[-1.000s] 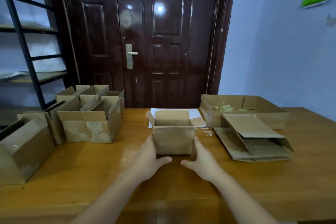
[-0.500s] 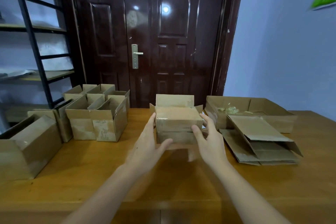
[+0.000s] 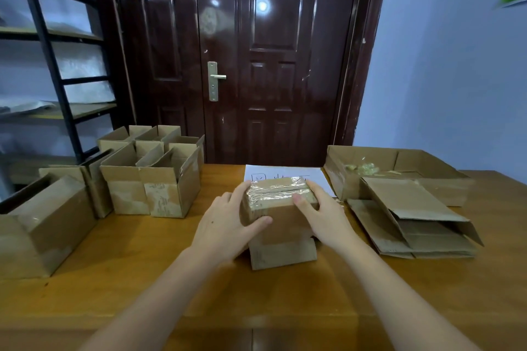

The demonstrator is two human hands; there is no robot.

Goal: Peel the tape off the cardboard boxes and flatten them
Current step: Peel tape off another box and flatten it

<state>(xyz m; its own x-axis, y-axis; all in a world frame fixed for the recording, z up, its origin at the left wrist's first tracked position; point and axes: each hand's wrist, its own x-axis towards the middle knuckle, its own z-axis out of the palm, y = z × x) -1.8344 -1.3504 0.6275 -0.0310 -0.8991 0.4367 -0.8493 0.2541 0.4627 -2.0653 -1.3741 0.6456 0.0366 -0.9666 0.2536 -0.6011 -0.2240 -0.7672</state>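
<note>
Cardboard box [image 3: 281, 219] between both hands' fingers [image 3: 303, 205]

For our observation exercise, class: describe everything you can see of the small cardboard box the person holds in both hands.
The small cardboard box is plain brown corrugated card, standing on the wooden table in front of the person. Its top face is sealed with wrinkled, glossy clear tape across the seam between the flaps. A loose flap lies out from its bottom toward the viewer on the table. The left hand grips its left side, thumb on the front; the right hand grips the right side, thumb on the tape. A white sheet lies behind it.
</note>
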